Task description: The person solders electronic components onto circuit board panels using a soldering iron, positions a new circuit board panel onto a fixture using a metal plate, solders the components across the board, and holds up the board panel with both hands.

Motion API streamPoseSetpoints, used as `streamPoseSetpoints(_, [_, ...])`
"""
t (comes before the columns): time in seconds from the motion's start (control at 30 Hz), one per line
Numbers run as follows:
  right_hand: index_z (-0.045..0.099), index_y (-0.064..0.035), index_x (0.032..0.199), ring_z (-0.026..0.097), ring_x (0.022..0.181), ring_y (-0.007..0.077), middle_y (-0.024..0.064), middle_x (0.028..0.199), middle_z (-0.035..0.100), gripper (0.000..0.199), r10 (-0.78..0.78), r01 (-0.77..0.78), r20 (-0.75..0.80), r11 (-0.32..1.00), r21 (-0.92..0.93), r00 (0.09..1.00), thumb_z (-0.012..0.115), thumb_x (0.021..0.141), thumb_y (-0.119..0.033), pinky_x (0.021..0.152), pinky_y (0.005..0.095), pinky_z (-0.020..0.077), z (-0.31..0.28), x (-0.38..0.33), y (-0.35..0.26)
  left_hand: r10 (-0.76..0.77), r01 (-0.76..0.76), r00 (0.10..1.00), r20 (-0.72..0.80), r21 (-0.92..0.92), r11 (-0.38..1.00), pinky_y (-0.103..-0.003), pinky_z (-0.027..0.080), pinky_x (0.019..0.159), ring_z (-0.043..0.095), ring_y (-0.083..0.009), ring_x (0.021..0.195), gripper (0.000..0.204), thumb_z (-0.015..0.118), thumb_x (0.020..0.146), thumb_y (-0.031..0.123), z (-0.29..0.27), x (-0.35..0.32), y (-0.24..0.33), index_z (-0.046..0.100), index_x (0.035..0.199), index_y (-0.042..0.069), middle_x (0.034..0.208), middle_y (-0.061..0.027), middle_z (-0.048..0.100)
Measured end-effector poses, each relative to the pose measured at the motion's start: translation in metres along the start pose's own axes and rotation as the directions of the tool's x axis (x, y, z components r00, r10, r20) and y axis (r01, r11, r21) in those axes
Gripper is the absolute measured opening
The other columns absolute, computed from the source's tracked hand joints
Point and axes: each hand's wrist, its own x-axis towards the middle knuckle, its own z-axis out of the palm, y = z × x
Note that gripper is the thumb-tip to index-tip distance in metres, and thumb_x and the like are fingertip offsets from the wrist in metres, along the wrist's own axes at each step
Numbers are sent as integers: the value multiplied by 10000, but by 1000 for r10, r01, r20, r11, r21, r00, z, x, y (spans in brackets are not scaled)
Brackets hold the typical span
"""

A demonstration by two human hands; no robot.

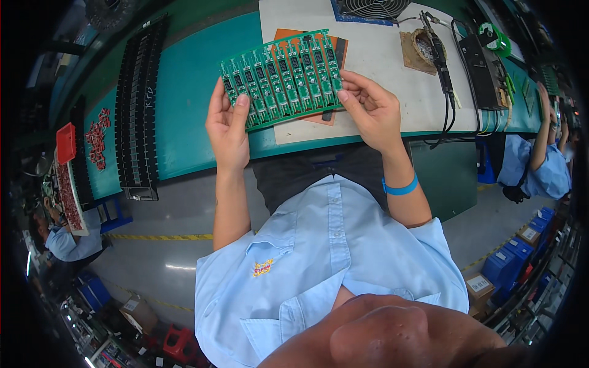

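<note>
Circuit panel (282, 76), green and scored into strips, is held tilted above the tabletop (190, 92), left hand (228, 126) pinching its lower left corner, right hand (371, 107) pinching its right edge. A twist could snap a strip; a loosened pinch could drop it onto the orange mat (338, 46). The teal tabletop carries a white sheet (374, 67), black trays (138, 104), a soldering iron (438, 52); grey floor below, co-workers either side.

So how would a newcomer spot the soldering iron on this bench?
Find the white mat on the green bench, then look to its right edge. The soldering iron lies there across a brown sponge holder, a slim black stick with a trailing cable, unlike the boxy black unit beside it.
</note>
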Motion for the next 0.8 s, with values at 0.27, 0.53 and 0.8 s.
streamPoseSetpoints(0.27, [629, 100, 1382, 671, 992, 163, 172, 1160, 731, 432, -22, 23, 8, 999, -26, 1000, 697, 955, 88, 875, 243, 556, 1, 1, -7, -19, 20, 999, 27, -48, 999, -254, 561, 941, 695, -144, 1072, 533, 602, 1090, 44, -13, -1, -8, 378, 1567, -34, 1284, -162, 714])
streamPoseSetpoints(0.53, [632, 92, 1385, 658, 987, 156, 161, 1160, 727, 433, -30, 31, 20, 999, -45, 999, 694, 956, 78, 867, 239, 540, 0, -2, -4, 8, -8, 1000, 8, -43, 999, -246, 557, 921, 700, -141, 1044, 506, 599, 1092, 44, -7, -5, -5, 391, 1549, -22, 1252, -156, 728])
streamPoseSetpoints(0.8, [651, 89, 1369, 663, 1001, 157, 152, 1158, 728, 383, -50, 50, 3, 996, -78, 999, 654, 987, 70, 883, 241, 547, -1, 0, -5, 21, -21, 1000, 13, -43, 999, -237, 560, 900, 705, -138, 1009, 494, 593, 1091, 36, -8, -3, -5, 397, 1541, -18, 1233, -154, 739])
